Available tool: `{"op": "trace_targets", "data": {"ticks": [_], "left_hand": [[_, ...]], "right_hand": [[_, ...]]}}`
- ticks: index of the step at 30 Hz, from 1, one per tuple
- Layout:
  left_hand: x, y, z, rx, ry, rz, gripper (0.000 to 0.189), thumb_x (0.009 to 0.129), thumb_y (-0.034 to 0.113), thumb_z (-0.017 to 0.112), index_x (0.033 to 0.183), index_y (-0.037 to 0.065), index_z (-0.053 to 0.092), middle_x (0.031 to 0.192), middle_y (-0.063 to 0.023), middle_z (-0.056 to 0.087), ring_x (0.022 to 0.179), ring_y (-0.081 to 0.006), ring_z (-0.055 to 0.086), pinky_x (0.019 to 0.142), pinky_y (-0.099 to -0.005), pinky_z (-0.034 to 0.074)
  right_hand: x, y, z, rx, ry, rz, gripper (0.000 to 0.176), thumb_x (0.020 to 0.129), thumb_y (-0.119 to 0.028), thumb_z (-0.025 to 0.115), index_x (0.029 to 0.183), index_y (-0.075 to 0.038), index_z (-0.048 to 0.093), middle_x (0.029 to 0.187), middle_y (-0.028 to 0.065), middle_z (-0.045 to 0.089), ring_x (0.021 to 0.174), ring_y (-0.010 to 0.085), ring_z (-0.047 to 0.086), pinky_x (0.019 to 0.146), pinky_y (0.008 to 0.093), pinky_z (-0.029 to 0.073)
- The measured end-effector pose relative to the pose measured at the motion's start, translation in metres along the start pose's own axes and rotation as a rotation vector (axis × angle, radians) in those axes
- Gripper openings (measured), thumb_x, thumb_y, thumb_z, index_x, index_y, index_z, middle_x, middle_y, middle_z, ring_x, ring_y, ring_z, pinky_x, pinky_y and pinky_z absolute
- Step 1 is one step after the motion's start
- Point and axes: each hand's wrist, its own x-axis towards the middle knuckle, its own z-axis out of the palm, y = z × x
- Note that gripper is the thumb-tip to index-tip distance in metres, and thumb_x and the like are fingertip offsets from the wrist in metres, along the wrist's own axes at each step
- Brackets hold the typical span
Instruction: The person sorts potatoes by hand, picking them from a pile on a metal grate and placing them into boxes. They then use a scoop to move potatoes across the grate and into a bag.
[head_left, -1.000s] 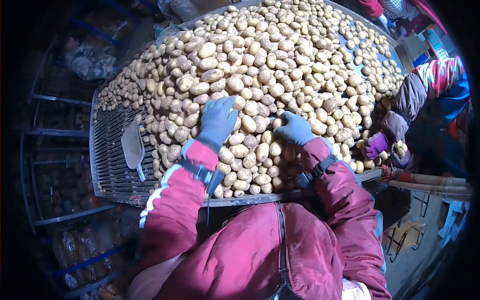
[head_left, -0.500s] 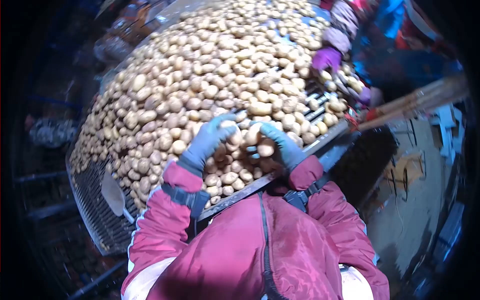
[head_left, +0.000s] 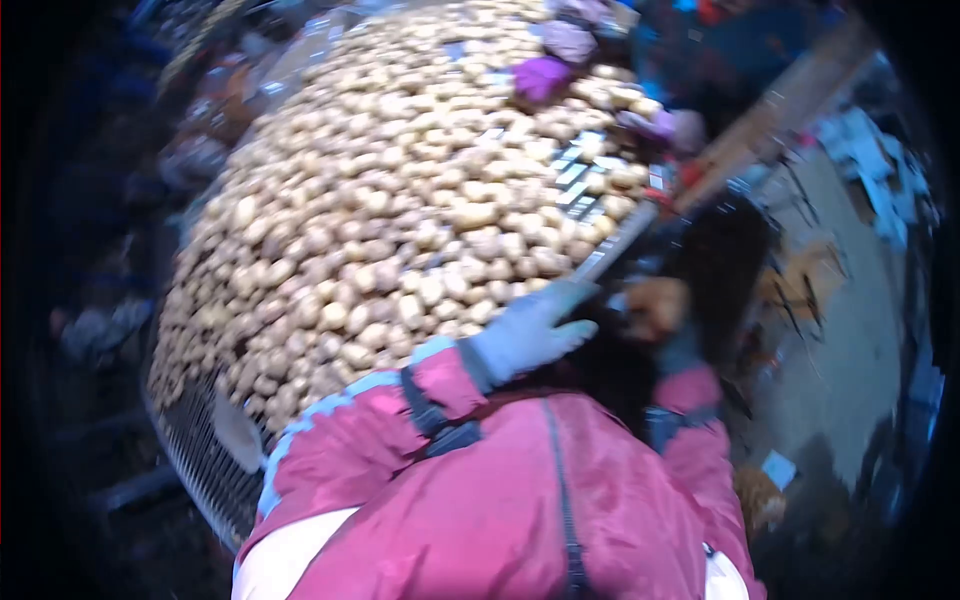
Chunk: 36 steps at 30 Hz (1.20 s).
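Observation:
A wide heap of potatoes (head_left: 380, 220) covers the slatted table in front of me. My left hand (head_left: 525, 332), in a grey-blue glove, lies over the table's near edge with its fingers stretched and thumb apart, holding nothing that I can see. Beyond that edge, my right hand (head_left: 680, 345) is low on the right, blurred by motion. At its fingers is a brownish potato (head_left: 655, 303), smeared in outline, above a dark opening.
A metal scoop (head_left: 236, 435) lies at the table's left corner by bare slats (head_left: 195, 440). Another person's purple gloves (head_left: 540, 78) work at the far right of the heap. A wooden beam (head_left: 780, 110) slants from the right edge. Blue scraps (head_left: 865, 165) lie on the floor.
Both hands have left the heap, where they held potatoes, and moved right toward the near edge. The left has opened; the right has dropped past the edge. The view has shifted.

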Motion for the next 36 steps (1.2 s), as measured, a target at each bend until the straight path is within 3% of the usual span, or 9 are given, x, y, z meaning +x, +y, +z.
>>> {"op": "trace_targets", "data": {"ticks": [2,4,9,14,16,18,22,25,36], "left_hand": [[-0.014,0.002,-0.007,0.093,0.058,-0.035,0.055,0.094,0.036,0.064,0.140,0.007,0.053,0.130,-0.0208,0.060,0.117,-0.0383,0.061,0.101,-0.0442,0.049],[-0.035,-0.010,-0.021,0.142,0.141,-0.102,0.049,0.094,0.033,0.064,0.135,0.007,0.058,0.126,-0.0194,0.062,0.113,-0.0371,0.063,0.098,-0.0439,0.050],[-0.099,-0.117,-0.107,0.579,0.656,-0.179,0.035,0.089,0.023,0.067,0.119,0.006,0.067,0.116,-0.0182,0.067,0.106,-0.0361,0.064,0.095,-0.0435,0.051],[-0.130,-0.134,-0.134,1.075,0.705,-0.408,0.041,0.083,0.028,0.068,0.120,0.008,0.064,0.119,-0.0124,0.063,0.111,-0.0335,0.056,0.102,-0.0451,0.045],[-0.129,-0.149,-0.109,1.242,0.689,-0.342,0.039,0.084,0.028,0.066,0.118,0.010,0.064,0.119,-0.0110,0.062,0.113,-0.0324,0.054,0.105,-0.0431,0.042],[-0.123,-0.138,-0.082,0.959,0.672,-0.369,0.040,0.083,0.020,0.063,0.121,0.007,0.062,0.118,-0.0115,0.062,0.113,-0.0309,0.054,0.107,-0.0420,0.039],[-0.149,-0.109,-0.031,0.831,0.720,-0.267,0.042,0.089,0.022,0.065,0.126,0.003,0.059,0.123,-0.0158,0.063,0.118,-0.0349,0.057,0.104,-0.0458,0.045],[-0.176,-0.132,-0.018,-0.043,0.756,-0.543,0.037,0.091,0.023,0.065,0.125,0.006,0.063,0.121,-0.0176,0.064,0.113,-0.0357,0.061,0.098,-0.0440,0.050],[-0.194,-0.122,-0.062,0.536,0.735,-0.628,0.039,0.090,0.021,0.067,0.127,0.007,0.065,0.121,-0.0183,0.066,0.110,-0.0353,0.064,0.097,-0.0420,0.051]], "right_hand": [[0.012,-0.084,-0.074,0.291,0.055,0.994,0.029,0.104,-0.033,0.052,0.103,-0.005,0.062,0.094,0.0065,0.064,0.081,0.0149,0.060,0.068,0.0278,0.049],[0.038,-0.122,-0.074,-0.720,0.037,0.527,0.024,0.103,-0.027,0.049,0.103,-0.006,0.062,0.091,0.0079,0.066,0.082,0.0213,0.062,0.076,0.0335,0.050],[0.043,-0.109,-0.093,0.209,0.510,0.790,0.028,0.100,-0.026,0.053,0.115,-0.006,0.065,0.105,0.0085,0.068,0.088,0.0235,0.064,0.082,0.0357,0.052],[0.132,-0.091,0.054,0.663,0.021,1.056,0.032,0.098,-0.023,0.057,0.123,-0.004,0.066,0.114,0.0089,0.067,0.091,0.0148,0.063,0.078,0.0302,0.052],[0.164,-0.072,0.118,0.175,-0.345,0.309,0.032,0.099,-0.022,0.058,0.124,-0.003,0.067,0.111,0.0075,0.069,0.090,0.0133,0.064,0.079,0.0284,0.052],[0.195,-0.080,0.177,0.632,-0.427,0.950,0.033,0.097,-0.021,0.061,0.125,-0.003,0.067,0.110,0.0056,0.071,0.090,0.0115,0.064,0.079,0.0255,0.052],[0.185,-0.018,0.298,0.067,-0.620,0.391,0.037,0.097,-0.024,0.061,0.128,-0.006,0.066,0.117,0.0090,0.071,0.103,0.0168,0.067,0.090,0.0305,0.053],[0.212,-0.059,0.331,-0.245,-0.874,0.348,0.048,0.091,-0.045,0.064,0.128,-0.015,0.067,0.125,0.0121,0.068,0.112,0.0299,0.066,0.094,0.0382,0.053],[0.203,-0.004,0.374,-0.331,-1.068,0.264,0.043,0.087,-0.046,0.069,0.114,-0.011,0.073,0.103,0.0134,0.074,0.095,0.0304,0.071,0.086,0.0394,0.055]]}}
